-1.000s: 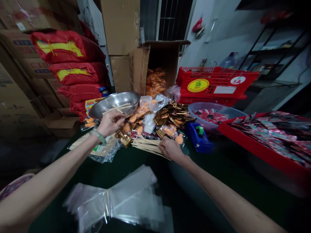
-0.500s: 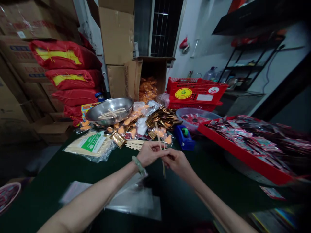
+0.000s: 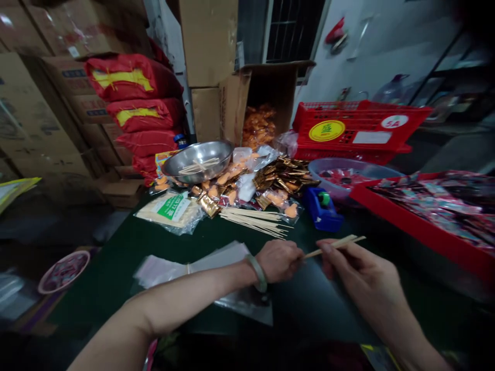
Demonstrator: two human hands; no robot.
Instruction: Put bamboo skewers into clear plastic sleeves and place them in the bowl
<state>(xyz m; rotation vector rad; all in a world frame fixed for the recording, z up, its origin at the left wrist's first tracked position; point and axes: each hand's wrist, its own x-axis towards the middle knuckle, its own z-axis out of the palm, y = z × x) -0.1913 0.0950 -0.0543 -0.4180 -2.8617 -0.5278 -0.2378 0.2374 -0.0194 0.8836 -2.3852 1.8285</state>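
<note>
A few thin bamboo sticks (image 3: 350, 239) stretch nearly level between my two hands over the dark green table. My left hand (image 3: 279, 260), a pale green bangle (image 3: 257, 273) on its wrist, is closed in a fist around their left end. On the other side, my right hand (image 3: 365, 278) pinches the sticks between thumb and fingers, their free ends poking out past it. Just beyond my left hand lies a loose spread of bamboo sticks (image 3: 253, 220). Clear plastic bags (image 3: 224, 256) lie under and beside my left forearm.
A steel bowl (image 3: 198, 154) holding sticks stands behind a stick package (image 3: 168, 208). Gold wrapped packets (image 3: 282, 175) are heaped mid-table, near a blue tape dispenser (image 3: 324, 219). Rightward are a red basket (image 3: 348, 129) and a red tray (image 3: 410, 221) full of packets.
My hands have drawn apart and moved right in view. The sticks, upright between my fingers before, now lie nearly level. The whole view has turned to the left and down.
</note>
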